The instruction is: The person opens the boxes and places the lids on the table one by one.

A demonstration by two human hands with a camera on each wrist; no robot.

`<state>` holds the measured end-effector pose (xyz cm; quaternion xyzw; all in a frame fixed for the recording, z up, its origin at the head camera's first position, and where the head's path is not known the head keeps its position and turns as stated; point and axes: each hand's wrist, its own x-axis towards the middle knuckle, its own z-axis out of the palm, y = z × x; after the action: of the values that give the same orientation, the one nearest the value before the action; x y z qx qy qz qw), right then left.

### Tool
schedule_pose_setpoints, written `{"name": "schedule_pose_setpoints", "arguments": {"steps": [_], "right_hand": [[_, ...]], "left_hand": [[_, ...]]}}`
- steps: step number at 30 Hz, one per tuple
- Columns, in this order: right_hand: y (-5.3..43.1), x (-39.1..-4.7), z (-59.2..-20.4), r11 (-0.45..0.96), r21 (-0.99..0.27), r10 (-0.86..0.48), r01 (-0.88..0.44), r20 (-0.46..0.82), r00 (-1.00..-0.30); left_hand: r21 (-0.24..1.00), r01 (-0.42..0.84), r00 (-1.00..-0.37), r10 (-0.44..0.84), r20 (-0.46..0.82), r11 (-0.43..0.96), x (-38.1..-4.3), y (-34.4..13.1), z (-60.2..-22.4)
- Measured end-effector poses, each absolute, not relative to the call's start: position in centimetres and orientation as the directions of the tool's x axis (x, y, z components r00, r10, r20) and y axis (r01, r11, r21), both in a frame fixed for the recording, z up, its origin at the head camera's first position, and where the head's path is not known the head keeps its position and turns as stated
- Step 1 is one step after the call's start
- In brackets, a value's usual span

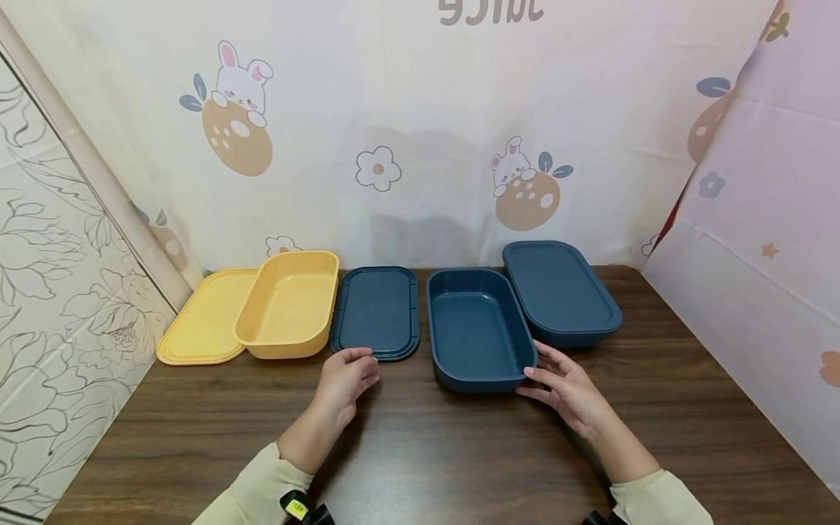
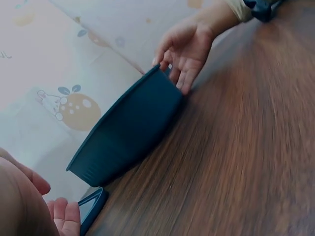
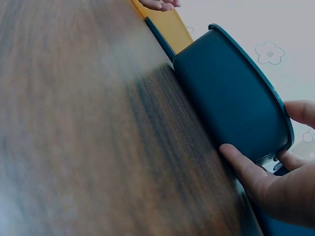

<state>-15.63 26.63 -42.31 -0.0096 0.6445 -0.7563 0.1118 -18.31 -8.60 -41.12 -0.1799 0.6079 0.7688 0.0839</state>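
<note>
A dark blue rectangular food container (image 1: 479,328), lidless, stands on the table. My right hand (image 1: 567,394) holds its near right corner, one fingertip at the rim and another low on the wall in the right wrist view. My left hand (image 1: 348,379) is at the near edge of a dark blue lid (image 1: 377,310) lying flat; its fingers are loosely bent and overlap that edge in the head view. In the left wrist view, a gap shows between the left thumb (image 2: 39,183) and fingers, with nothing in it.
Left of the blue lid stands a lidless yellow container (image 1: 289,299), overlapping a yellow lid (image 1: 203,317). To the right, a second blue container with its lid (image 1: 561,284) on sits close beside the lidless one. A patterned cloth (image 1: 433,175) hangs behind the table (image 1: 446,452).
</note>
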Motion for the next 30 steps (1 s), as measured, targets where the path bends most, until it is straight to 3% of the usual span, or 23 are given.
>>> {"name": "schedule_pose_setpoints", "arguments": {"steps": [13, 20, 30], "right_hand": [[26.5, -15.6, -42.2, -0.132, -0.979, -0.176, 0.157, -0.133, -0.975], [26.5, -15.5, -42.2, -0.124, -0.981, -0.17, 0.152, -0.13, -0.977], [26.4, -15.5, -42.3, -0.102, -0.985, -0.178, 0.14, -0.12, -0.977]], "left_hand": [[0.968, -0.247, -0.968, -0.054, -0.244, 0.054, -18.8, -8.8, -41.4], [0.953, -0.084, -0.994, 0.038, -0.099, 0.293, -18.9, -8.8, -42.0], [0.951, 0.05, -0.989, 0.15, 0.004, 0.306, -18.4, -7.5, -42.0]]}}
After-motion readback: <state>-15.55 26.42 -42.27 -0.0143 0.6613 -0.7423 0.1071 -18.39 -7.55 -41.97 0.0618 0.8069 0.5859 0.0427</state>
